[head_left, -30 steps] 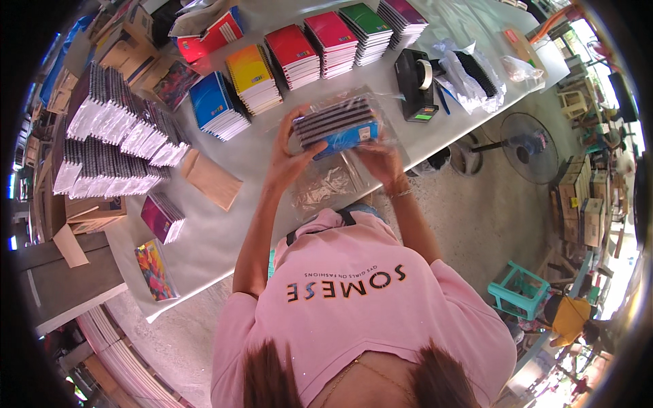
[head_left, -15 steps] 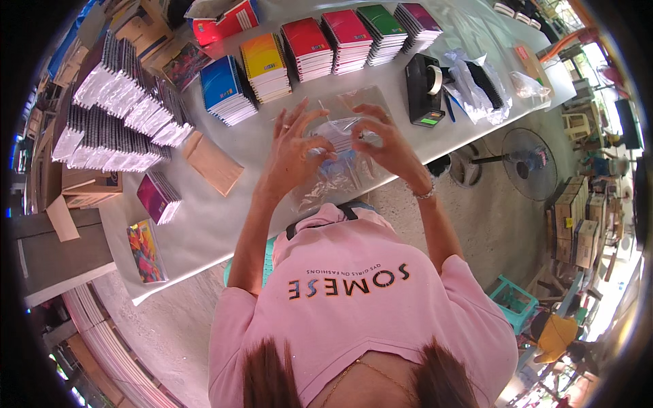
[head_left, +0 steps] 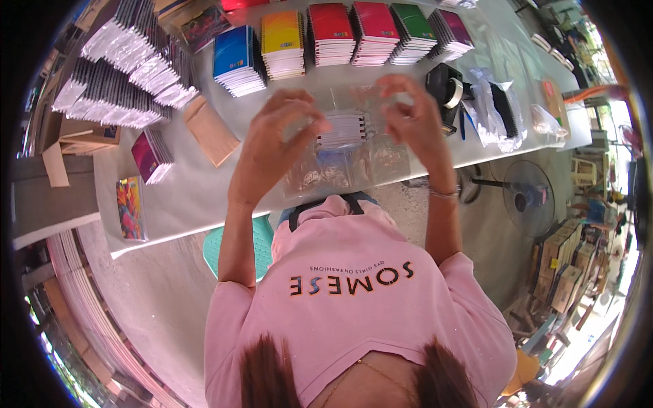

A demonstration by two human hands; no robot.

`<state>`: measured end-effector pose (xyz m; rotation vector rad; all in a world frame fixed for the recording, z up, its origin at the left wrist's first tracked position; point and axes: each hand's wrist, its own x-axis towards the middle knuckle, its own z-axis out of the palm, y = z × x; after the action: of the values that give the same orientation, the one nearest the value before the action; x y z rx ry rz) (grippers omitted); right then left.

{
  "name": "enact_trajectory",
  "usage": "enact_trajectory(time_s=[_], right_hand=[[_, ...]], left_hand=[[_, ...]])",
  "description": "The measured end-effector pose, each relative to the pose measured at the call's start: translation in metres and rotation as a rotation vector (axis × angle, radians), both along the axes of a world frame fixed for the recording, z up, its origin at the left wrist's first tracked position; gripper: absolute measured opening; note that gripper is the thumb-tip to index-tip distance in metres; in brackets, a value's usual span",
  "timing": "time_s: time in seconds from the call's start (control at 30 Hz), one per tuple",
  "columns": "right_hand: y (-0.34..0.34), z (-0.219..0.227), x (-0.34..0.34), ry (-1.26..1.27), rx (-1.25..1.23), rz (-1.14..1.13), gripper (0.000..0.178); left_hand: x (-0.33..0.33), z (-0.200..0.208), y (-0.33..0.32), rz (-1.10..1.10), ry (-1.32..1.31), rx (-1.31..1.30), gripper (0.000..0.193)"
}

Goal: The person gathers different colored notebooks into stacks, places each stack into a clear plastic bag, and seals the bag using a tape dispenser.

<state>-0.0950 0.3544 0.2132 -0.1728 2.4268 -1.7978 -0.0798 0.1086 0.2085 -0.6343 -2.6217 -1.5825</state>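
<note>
A small stack of spiral notebooks [head_left: 341,130], white page edges and black coils showing, lies on crinkled clear plastic film [head_left: 316,178] on the table in front of me. To its left hovers my left hand [head_left: 282,129], fingers bent and thumb apart, the thumb tip near the stack's left end. On the other side my right hand [head_left: 413,121] is raised beside the coils, with fingers curved and spread. Both hands are blurred, and I see nothing held in either. Whether a fingertip touches the thin film I cannot make out.
A row of notebook stacks, blue [head_left: 236,60] to purple [head_left: 452,32], stands at the back. Wrapped bundles [head_left: 119,88] fill the far left near a brown envelope [head_left: 209,130]. A tape dispenser [head_left: 445,95] sits right. Beyond the table edge stands a fan [head_left: 527,197].
My hands have moved apart, the left one leftward and the right one rightward, leaving the stack between them more visible. The whole view has also shifted, with the table's things higher in it.
</note>
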Motion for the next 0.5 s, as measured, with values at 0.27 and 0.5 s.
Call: enact_trajectory(time_s=[0.27,0.5], right_hand=[[0.001,-0.012,-0.018,0.2,0.195,0.326,0.048],[0.048,-0.084,0.0,0.079,0.007,0.164,0.05]], left_hand=[[0.0,-0.026,0.038,0.366,-0.069,0.08,0.057],[0.031,-0.031,0.001,0.367,-0.151,0.075,0.061]])
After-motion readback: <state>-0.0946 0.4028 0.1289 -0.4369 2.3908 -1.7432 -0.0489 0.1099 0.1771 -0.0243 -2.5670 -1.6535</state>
